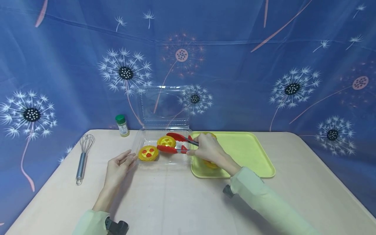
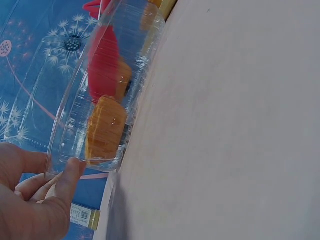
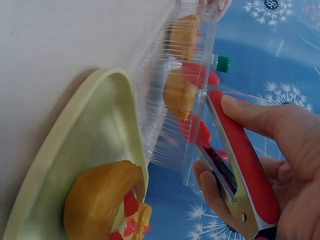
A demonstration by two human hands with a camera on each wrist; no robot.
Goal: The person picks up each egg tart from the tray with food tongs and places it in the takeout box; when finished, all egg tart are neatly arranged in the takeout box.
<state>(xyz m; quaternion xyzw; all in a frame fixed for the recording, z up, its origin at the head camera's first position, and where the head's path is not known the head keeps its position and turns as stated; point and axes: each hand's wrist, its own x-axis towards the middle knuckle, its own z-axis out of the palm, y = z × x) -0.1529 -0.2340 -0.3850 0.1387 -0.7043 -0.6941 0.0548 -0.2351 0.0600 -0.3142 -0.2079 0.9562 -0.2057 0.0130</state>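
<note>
Holding the red tongs (image 1: 168,149) in the curled fingers of the right hand (image 1: 210,148), the person places the two red heads on opposite sides of the yellow tart (image 1: 166,139) inside the clear container (image 1: 173,159); whether the heads press on its crust cannot be determined. The left hand (image 1: 117,168) pinches the container's left rim between thumb and fingers. Caution: uneven squeezing could roll the tart free, and too low a lift could catch the container's wall. Releasing the rim may let the container slide; a leftward swing could strike the red-patched tart (image 1: 148,154) at the container's left end. Visibility limits: the right hand partly covers the tarts (image 1: 211,164) on the yellow-green tray (image 1: 243,156), right of the container; ribbed plastic obscures the tong contact, and the left wrist view cuts off the tong handles.
</note>
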